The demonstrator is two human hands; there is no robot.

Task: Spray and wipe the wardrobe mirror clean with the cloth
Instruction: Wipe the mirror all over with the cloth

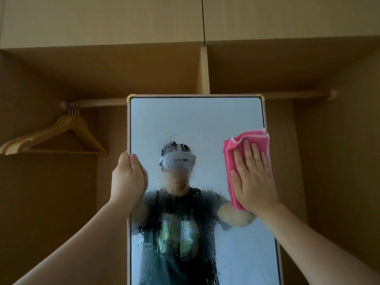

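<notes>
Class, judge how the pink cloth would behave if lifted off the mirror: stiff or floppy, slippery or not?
Probably floppy: the pink cloth lies in soft folds under the flat right hand. Likely damp and clingy, not slippery, since droplets bead the mirror it presses.

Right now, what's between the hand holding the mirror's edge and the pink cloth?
Only wet mirror glass, speckled with spray droplets, between the left hand and the pink cloth, in the head view.
</notes>
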